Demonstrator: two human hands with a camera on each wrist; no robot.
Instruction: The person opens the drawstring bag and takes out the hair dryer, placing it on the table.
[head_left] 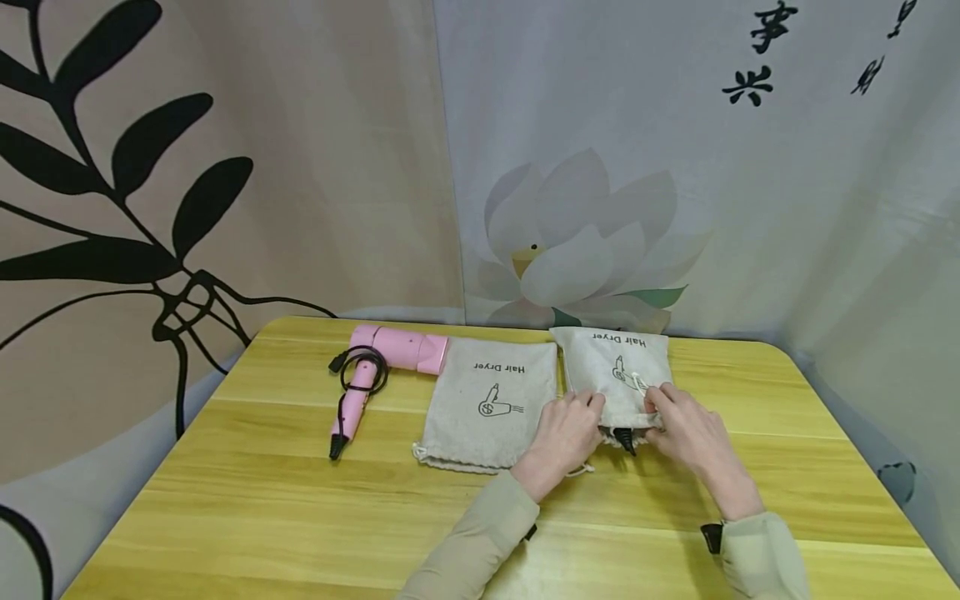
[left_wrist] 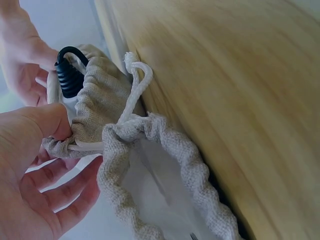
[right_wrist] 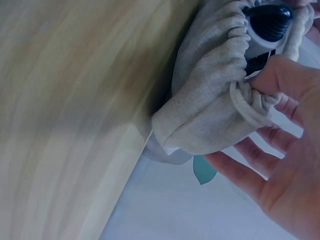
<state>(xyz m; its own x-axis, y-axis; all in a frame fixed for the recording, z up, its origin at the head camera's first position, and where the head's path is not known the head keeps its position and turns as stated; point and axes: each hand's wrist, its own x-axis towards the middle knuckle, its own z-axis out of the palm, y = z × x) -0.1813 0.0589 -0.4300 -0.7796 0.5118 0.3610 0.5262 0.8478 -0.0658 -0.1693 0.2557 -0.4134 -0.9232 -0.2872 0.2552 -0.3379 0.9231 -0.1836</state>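
My left hand (head_left: 564, 432) pinches the left side of the mouth of a grey cloth drawstring bag (head_left: 588, 367) printed "Hair Dryer". The opposite side of that mouth is held between thumb and fingers of my right hand (head_left: 688, 429). A black ribbed cord end (left_wrist: 70, 80) pokes out of the opening, with a pale body behind it. The rest of what fills the bag is hidden by the cloth. White drawstring shows at the gathered mouth in both wrist views.
A second "Hair Dryer" bag (head_left: 487, 392) lies flat beside my left hand, its gathered mouth (left_wrist: 120, 187) gaping. Further left lies a pink hair dryer (head_left: 405, 348) with its black cord (head_left: 381, 367) coiled on the handle. A printed curtain (head_left: 360, 167) hangs behind the wooden table (head_left: 300, 517).
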